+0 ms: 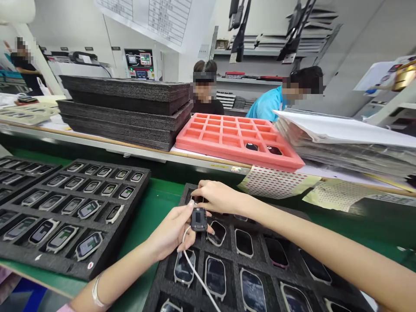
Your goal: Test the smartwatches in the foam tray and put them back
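Observation:
My left hand (pixel 178 227) is closed around a small black square device (pixel 198 219) with a little screen, its fingertips showing on the far side. A white cable (pixel 199 277) runs from the device down over the foam tray. Just beyond it, my right hand (pixel 216 197) reaches across with bent fingers gripping the edges of a smartwatch (pixel 196 199) at the tray's far left; the fingers partly cover that watch. The black foam tray (pixel 227 260) under both hands holds several smartwatches in separate compartments, such as a dark-screened watch (pixel 243 242).
Left on the green bench (pixel 156 203) lies another foam tray (pixel 107 242) of watches with lit screens. On the shelf stand stacked black foam (pixel 123 117), a pink compartment tray (pixel 234 149) and piled papers and clear trays (pixel 351 138). Two people (pixel 264 104) (pixel 208 106) sit beyond.

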A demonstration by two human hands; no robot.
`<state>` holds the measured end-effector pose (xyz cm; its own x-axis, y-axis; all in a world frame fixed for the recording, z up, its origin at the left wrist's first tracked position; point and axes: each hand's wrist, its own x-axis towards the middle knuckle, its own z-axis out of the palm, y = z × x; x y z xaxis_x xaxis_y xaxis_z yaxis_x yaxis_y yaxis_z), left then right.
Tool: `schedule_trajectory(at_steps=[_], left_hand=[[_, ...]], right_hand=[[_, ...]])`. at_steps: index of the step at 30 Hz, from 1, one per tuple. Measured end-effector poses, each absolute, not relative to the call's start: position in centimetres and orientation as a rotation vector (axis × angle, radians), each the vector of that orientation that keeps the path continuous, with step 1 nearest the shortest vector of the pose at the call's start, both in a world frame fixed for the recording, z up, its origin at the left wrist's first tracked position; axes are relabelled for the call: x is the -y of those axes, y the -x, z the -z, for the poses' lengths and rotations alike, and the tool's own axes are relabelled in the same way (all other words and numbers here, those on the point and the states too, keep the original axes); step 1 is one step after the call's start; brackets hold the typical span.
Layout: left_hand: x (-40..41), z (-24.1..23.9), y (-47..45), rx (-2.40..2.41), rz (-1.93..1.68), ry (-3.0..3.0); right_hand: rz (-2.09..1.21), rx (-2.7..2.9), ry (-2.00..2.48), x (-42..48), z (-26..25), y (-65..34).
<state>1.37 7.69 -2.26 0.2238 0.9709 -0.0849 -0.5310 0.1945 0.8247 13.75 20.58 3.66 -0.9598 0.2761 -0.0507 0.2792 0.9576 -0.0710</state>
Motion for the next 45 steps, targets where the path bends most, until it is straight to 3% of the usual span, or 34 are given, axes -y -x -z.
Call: schedule_trajectory(at_steps=[11,15,18,24,34,45], left_hand=[[-7.2,2.5,-0.7,-0.726,-1.176,-0.787],[-7.7,2.8,-0.4,-0.703,-1.089,-0.785],[-8.0,2.6,-0.3,-0.681,-1.03,-0.797],[-7.8,1.9,-0.8,-0.737,-0.998,-0.917],[-6.8,2.1,-1.4,-1.01,-1.05,-1.113],[-5.9,1.6,-1.6,-1.049,-1.061,-1.115]], right_hand=[[0.255,-3.133,-0.753,-21.4,-2.9,-13.7],[0.631,-3.307,-0.771,-20.9,-4.1,-16.5],[0.877,-3.354,-0.458,-19.0,-4.3,-18.1],[0.444,-3.477,-0.117,-16.7,-2.6,-18.6],[0.359,-3.417,-0.076,-16.3,-2.8,-18.4],[0.871,-3.373,-0.209,-15.6,-0.3,-18.4]])
